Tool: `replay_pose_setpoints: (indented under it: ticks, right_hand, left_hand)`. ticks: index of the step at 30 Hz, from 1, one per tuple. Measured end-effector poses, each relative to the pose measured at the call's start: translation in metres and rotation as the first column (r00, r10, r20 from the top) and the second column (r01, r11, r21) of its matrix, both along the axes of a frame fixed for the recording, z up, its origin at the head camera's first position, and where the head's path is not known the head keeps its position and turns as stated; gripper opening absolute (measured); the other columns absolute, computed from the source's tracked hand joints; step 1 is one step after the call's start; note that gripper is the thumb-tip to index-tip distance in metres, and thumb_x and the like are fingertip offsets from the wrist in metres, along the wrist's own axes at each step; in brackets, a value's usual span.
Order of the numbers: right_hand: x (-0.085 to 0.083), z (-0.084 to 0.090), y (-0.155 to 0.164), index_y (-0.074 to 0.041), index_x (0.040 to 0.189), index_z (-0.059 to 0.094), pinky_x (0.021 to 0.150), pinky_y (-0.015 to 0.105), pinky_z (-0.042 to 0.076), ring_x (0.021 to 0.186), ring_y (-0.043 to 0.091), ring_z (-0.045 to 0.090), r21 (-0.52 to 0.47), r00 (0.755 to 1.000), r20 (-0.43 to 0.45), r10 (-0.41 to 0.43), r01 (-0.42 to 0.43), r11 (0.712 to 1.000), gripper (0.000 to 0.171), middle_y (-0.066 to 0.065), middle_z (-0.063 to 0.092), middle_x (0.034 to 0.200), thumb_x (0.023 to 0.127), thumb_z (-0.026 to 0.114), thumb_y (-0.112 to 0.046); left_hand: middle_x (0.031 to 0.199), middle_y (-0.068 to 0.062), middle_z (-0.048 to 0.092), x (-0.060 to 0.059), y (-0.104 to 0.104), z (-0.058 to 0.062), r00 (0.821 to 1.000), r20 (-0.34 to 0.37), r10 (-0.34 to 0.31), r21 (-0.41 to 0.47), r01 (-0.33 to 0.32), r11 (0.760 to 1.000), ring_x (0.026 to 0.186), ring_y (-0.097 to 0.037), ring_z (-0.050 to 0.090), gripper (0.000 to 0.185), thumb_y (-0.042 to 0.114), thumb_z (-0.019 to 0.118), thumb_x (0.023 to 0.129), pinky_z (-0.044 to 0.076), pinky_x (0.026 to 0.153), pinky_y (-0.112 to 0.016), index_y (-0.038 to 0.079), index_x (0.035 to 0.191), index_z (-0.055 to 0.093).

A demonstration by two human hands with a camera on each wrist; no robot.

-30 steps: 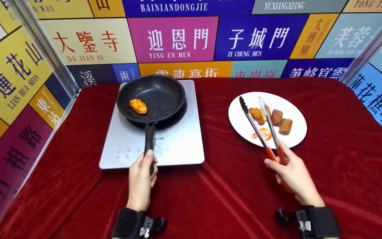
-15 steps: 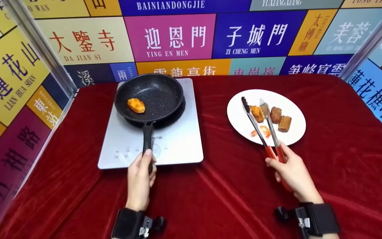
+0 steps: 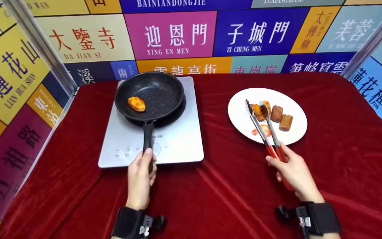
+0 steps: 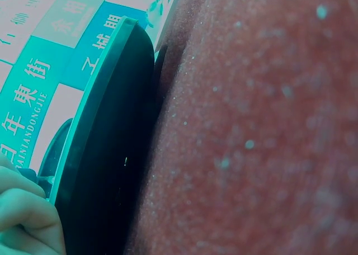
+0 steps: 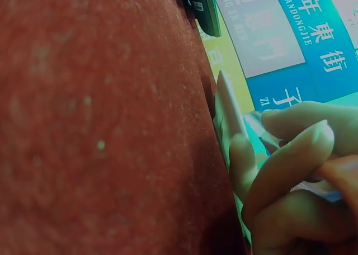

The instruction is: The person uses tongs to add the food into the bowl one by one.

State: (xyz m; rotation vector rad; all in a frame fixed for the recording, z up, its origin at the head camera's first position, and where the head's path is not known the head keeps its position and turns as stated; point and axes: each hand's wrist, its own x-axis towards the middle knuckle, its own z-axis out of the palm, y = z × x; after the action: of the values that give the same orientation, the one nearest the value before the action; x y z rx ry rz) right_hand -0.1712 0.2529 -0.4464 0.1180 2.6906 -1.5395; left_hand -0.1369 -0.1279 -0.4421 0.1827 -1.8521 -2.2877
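Steadying pan handle (image 3: 148,136) with my left hand (image 3: 140,179); right hand (image 3: 293,172) squeezes tongs (image 3: 266,127) narrow around nugget (image 3: 256,111), plate's (image 3: 240,122) 10 o'clock, for lifting

Item: my two forearms, both bare, no sleeves. Left hand (image 3: 140,179): no glove, no ring visible. Left wrist: wide black strap carrying a small black camera block, pale metal fittings on its face. Right hand (image 3: 295,172): no glove; nails plain in the right wrist view. Right wrist: matching black band, black mount with a silver bracket and a rounded knob on its inner side.
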Motion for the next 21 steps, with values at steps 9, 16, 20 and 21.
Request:
replay_pose_setpoints:
  ticks: [9,16,20,21]
  right_hand:
    - [0.0036,0.0016,-0.0004,-0.024,0.138,0.033,0.042,0.031,0.044,0.042,0.023,0.052,0.133,0.999,-0.017,-0.041,0.043,0.99,0.07,0.014,0.06,0.088,0.079,0.058,-0.053]
    - [0.0048,0.0034,-0.0024,-0.024,0.137,0.035,0.041,0.032,0.045,0.041,0.022,0.052,0.164,0.999,-0.021,-0.031,0.034,0.986,0.068,0.012,0.061,0.073,0.079,0.059,-0.052]
    - [0.0054,0.0073,-0.0032,-0.024,0.137,0.034,0.041,0.032,0.044,0.042,0.023,0.052,0.201,1.0,-0.002,-0.015,0.015,0.979,0.069,0.011,0.061,0.073,0.079,0.059,-0.051]
    - [0.0055,0.0086,-0.0034,-0.024,0.137,0.034,0.041,0.033,0.044,0.042,0.023,0.053,0.211,1.0,0.002,-0.011,0.01,0.977,0.068,0.011,0.061,0.073,0.08,0.059,-0.051]
  left_hand:
    - [0.047,-0.002,0.029,-0.0006,0.0011,-0.0006,1.0,-0.003,0.0,0.006,0.0,1.0,0.036,-0.013,0.022,0.047,0.04,0.051,0.09,0.018,0.032,-0.025,-0.007,0.086,0.046]
    - [0.047,-0.001,0.029,-0.0001,0.0013,-0.0011,1.0,0.005,-0.003,0.009,0.003,1.0,0.036,-0.013,0.022,0.048,0.04,0.05,0.09,0.017,0.032,-0.026,-0.008,0.088,0.045]
    - [0.047,-0.001,0.029,-0.0003,0.0013,-0.0009,1.0,0.008,-0.006,0.014,0.006,1.0,0.036,-0.013,0.022,0.047,0.039,0.05,0.09,0.017,0.032,-0.026,-0.008,0.088,0.045]
    - [0.047,-0.001,0.029,-0.0003,0.0013,-0.0012,1.0,0.008,-0.007,0.017,0.007,1.0,0.036,-0.013,0.022,0.047,0.038,0.049,0.09,0.017,0.032,-0.026,-0.008,0.088,0.045]
